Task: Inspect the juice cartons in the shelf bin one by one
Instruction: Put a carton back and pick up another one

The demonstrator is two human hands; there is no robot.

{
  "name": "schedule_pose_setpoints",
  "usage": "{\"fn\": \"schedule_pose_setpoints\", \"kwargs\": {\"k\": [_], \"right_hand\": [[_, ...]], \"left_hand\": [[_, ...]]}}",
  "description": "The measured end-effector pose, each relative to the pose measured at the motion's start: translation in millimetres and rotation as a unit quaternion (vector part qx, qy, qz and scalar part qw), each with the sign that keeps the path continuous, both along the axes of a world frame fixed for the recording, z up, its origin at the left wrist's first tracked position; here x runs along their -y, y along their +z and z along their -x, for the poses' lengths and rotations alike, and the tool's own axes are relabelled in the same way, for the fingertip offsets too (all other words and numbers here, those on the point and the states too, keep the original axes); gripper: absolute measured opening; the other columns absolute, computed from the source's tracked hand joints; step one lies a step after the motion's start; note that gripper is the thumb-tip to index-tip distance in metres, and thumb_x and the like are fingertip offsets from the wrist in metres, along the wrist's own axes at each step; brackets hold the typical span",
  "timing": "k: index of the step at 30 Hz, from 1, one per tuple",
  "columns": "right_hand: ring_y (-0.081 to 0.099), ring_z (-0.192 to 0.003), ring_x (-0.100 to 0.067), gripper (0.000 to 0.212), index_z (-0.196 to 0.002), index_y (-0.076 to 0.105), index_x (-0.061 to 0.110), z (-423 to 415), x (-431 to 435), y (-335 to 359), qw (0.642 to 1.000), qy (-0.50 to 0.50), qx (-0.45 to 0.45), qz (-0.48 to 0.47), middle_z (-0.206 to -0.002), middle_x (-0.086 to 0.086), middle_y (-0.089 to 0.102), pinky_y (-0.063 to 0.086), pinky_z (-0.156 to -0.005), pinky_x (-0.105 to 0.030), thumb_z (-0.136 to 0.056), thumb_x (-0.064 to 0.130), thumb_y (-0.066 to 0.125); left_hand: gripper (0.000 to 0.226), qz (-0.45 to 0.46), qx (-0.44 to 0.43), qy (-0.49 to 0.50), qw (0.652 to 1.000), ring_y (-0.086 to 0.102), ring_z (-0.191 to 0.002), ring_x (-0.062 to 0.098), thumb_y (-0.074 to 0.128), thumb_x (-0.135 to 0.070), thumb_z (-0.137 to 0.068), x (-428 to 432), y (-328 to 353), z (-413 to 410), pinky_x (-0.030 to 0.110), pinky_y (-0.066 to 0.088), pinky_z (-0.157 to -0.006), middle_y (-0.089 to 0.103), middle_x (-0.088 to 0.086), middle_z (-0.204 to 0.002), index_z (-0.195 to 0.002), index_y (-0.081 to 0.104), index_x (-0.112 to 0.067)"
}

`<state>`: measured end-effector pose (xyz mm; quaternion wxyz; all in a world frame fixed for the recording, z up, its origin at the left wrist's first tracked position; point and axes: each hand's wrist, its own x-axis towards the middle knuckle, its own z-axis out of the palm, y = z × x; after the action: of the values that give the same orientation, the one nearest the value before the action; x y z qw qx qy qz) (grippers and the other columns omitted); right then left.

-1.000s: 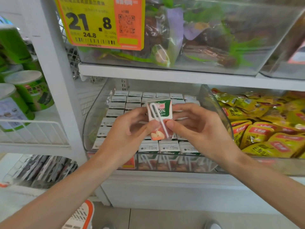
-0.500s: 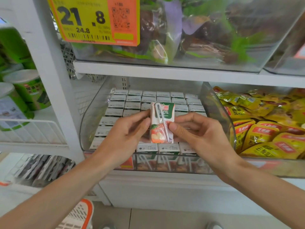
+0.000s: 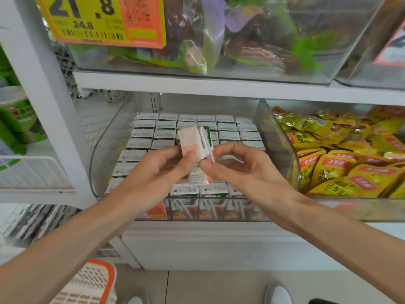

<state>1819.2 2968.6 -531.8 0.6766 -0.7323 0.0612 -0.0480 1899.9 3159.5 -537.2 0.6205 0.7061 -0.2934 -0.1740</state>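
Note:
A small juice carton [image 3: 193,144] with a white straw on its side is held upright above the clear shelf bin [image 3: 103,154]. My left hand [image 3: 153,172] pinches its left side with thumb and fingers. My right hand [image 3: 238,167] pinches its lower right edge. The carton shows its pale orange-and-white side panel, with a green face turned to the right. Several rows of the same cartons [image 3: 151,134] fill the bin, tops up.
A clear bin of yellow snack packets [image 3: 341,163] stands right of the carton bin. Above is a shelf with bagged goods and a yellow price tag [image 3: 96,18]. Green tubs [image 3: 19,119] sit at left. An orange-rimmed basket [image 3: 92,284] is low at left.
Both hands have turned the carton: its front face with the straw faced me, and now a side panel does. The view has shifted slightly downward.

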Motion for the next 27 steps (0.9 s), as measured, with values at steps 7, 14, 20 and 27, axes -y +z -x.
{"fn": "schedule_pose_setpoints", "kwargs": {"k": [7, 14, 20, 27], "right_hand": [[0.08, -0.095, -0.016, 0.043, -0.112, 0.078, 0.012, -0.9, -1.4, -0.3, 0.999, -0.028, -0.008, -0.015, -0.107, -0.003, 0.081, 0.061, -0.095, -0.029, -0.076, 0.033, 0.089], [0.078, -0.106, -0.026, 0.033, -0.111, 0.072, 0.019, -5.0, 3.2, -3.9, 0.997, -0.024, -0.023, -0.068, -0.106, -0.007, 0.082, 0.057, -0.105, -0.036, -0.084, 0.032, 0.086], [0.077, -0.103, -0.022, 0.037, -0.113, 0.072, 0.016, -2.9, 3.3, -5.6, 0.999, 0.002, 0.001, -0.05, -0.106, -0.008, 0.082, 0.06, -0.093, -0.025, -0.085, 0.038, 0.083], [0.076, -0.09, -0.014, 0.023, -0.107, 0.077, 0.02, -3.2, 3.8, -9.7, 0.998, -0.045, 0.04, -0.013, -0.105, 0.0, 0.078, 0.06, -0.079, -0.023, -0.087, 0.031, 0.084]], "left_hand": [[0.027, 0.005, -0.016, 0.003, 1.0, 0.073, -0.103, -0.004, 0.057, -0.041, -0.094, 0.8, 1.0, -0.3, 0.007, 0.054, -0.077, 0.078, -0.023, -0.11, -0.117, 0.071, -0.037], [0.033, 0.023, -0.048, 0.039, 0.998, 0.076, -0.106, 0.01, 0.061, -0.031, -0.096, -2.3, -1.9, -3.5, 0.017, 0.059, -0.084, 0.079, -0.007, -0.116, -0.127, 0.071, -0.028], [0.044, 0.037, -0.065, 0.053, 0.996, 0.077, -0.106, 0.012, 0.065, -0.032, -0.09, -2.9, -2.5, -4.4, 0.018, 0.06, -0.083, 0.079, -0.003, -0.118, -0.132, 0.069, -0.021], [0.046, 0.058, -0.105, 0.065, 0.991, 0.079, -0.101, 0.018, 0.072, -0.03, -0.084, -4.1, -2.1, -5.0, 0.021, 0.062, -0.081, 0.079, 0.0, -0.117, -0.128, 0.07, -0.019]]}}
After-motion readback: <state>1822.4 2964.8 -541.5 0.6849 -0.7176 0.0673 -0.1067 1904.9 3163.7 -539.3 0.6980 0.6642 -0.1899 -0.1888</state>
